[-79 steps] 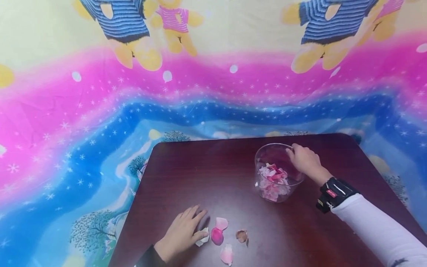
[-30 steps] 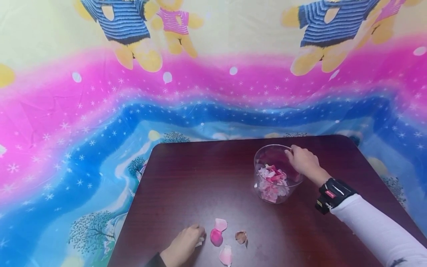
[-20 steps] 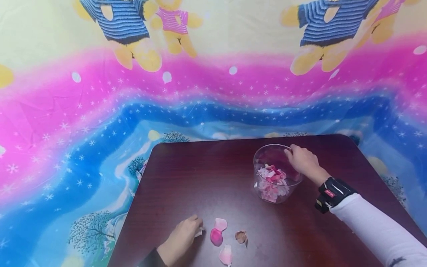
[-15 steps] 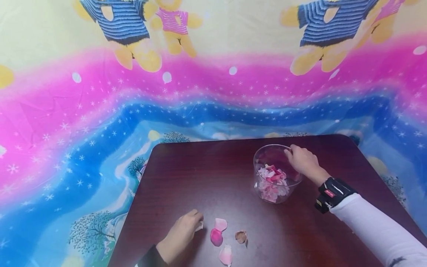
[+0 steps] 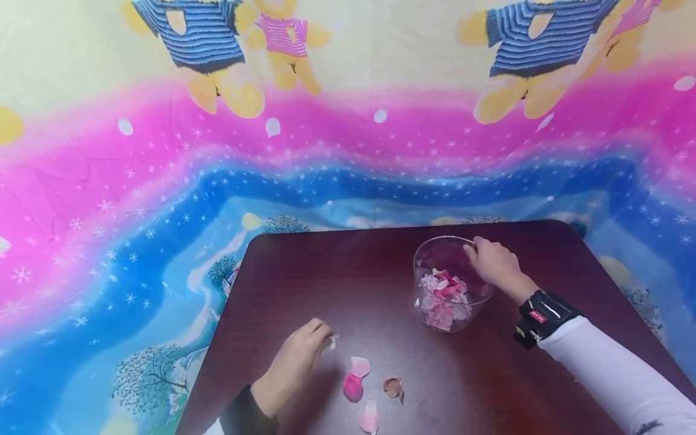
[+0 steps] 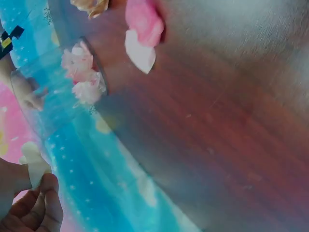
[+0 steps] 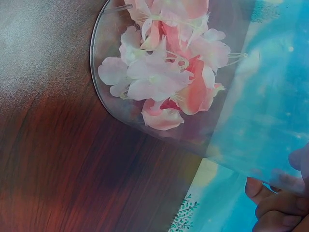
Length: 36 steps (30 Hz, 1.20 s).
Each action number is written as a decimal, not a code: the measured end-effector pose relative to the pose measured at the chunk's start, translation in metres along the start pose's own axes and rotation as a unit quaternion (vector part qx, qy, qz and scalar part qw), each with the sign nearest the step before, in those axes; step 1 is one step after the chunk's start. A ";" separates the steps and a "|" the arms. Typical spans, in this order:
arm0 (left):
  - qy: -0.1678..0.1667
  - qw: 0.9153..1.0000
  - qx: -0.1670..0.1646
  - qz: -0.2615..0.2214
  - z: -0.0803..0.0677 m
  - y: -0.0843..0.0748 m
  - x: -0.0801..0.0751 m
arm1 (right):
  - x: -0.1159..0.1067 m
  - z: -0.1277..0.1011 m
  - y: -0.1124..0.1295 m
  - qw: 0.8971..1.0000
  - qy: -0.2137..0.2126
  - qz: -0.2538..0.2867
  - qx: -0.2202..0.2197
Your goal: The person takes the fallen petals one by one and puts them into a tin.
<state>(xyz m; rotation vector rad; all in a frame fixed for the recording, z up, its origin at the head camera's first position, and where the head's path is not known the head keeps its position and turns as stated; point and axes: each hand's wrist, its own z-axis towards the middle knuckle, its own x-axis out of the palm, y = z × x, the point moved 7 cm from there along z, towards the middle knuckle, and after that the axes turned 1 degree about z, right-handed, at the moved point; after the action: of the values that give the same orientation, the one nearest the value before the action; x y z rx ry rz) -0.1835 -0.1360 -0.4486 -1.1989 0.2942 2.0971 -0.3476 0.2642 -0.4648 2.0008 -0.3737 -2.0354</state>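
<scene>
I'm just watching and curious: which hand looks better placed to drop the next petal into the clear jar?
Probably the left hand: it already pinches a pale petal above the table. The right hand grips the rim of the clear jar, seemingly steadying it.

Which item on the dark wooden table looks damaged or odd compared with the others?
The brown, curled petal among the loose pink petals near the left hand looks withered, unlike the fresh pink ones in the clear plastic jar.
</scene>
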 end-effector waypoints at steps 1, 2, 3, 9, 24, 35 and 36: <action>0.000 1.000 0.000 -0.001 0.002 0.000 -0.002 | 0.000 0.000 0.000 1.000 0.000 -0.001 0.000; 0.000 1.000 0.000 -0.003 0.005 0.000 -0.005 | 0.000 0.000 0.000 1.000 0.001 0.000 0.000; 0.000 1.000 0.001 -0.005 0.007 0.000 -0.007 | 0.000 0.000 0.000 1.000 0.000 -0.001 0.001; -0.007 1.000 0.002 -0.012 0.024 0.001 -0.019 | 0.000 -0.001 0.002 1.000 0.003 0.003 0.003; -0.005 0.999 0.029 -0.020 0.059 -0.012 -0.025 | 0.001 0.001 0.000 1.000 0.005 0.002 0.001; 0.002 0.999 0.036 -0.037 0.083 -0.015 -0.017 | 0.002 0.001 0.000 1.000 0.006 0.000 0.002; 0.002 0.999 0.036 -0.038 0.085 -0.015 -0.016 | 0.002 0.001 0.000 1.000 0.006 -0.001 0.001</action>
<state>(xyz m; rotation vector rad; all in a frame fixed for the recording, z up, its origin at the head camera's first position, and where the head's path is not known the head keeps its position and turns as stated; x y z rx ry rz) -0.2247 -0.0898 -0.3872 -1.1545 0.3189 2.0022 -0.3490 0.2638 -0.4666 2.0139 -0.3733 -2.0242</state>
